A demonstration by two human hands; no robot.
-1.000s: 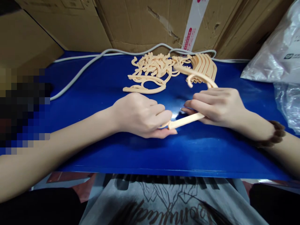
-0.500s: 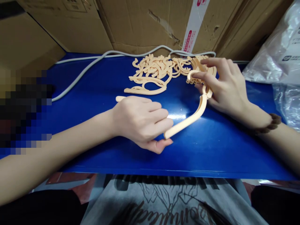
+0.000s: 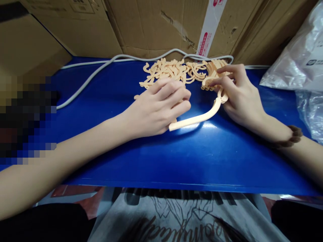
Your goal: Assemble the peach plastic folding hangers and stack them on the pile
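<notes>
Cream-coloured and slim, the curved piece (image 3: 191, 121) stretches above the blue tabletop (image 3: 161, 164), its straight end just beside the left hand (image 3: 156, 110) and its jointed end at the right hand (image 3: 242, 94). The right thumb and fingers pinch it around the joint (image 3: 222, 99) and the hook (image 3: 207, 80); a pinch close to the joint seems best, so that the long side does not swing about. The left hand lies palm down, fingers bent and together; whether it grips the straight end or only covers another pale piece (image 3: 136, 97), whose tip shows past it, I cannot tell. Steadying the straight end lightly, and turning about the joint rather than flexing the curve, should spare the thin parts strain. Beyond the left hand lies a tangled heap (image 3: 171, 69) of pale parts; behind the right fingers sits a tidier stack (image 3: 213, 66), partly hidden, and the hook is best kept from snagging there. Farther back, a white cable (image 3: 121, 56) runs before cardboard (image 3: 141, 27), with a plastic bag (image 3: 295, 53) to the right.
</notes>
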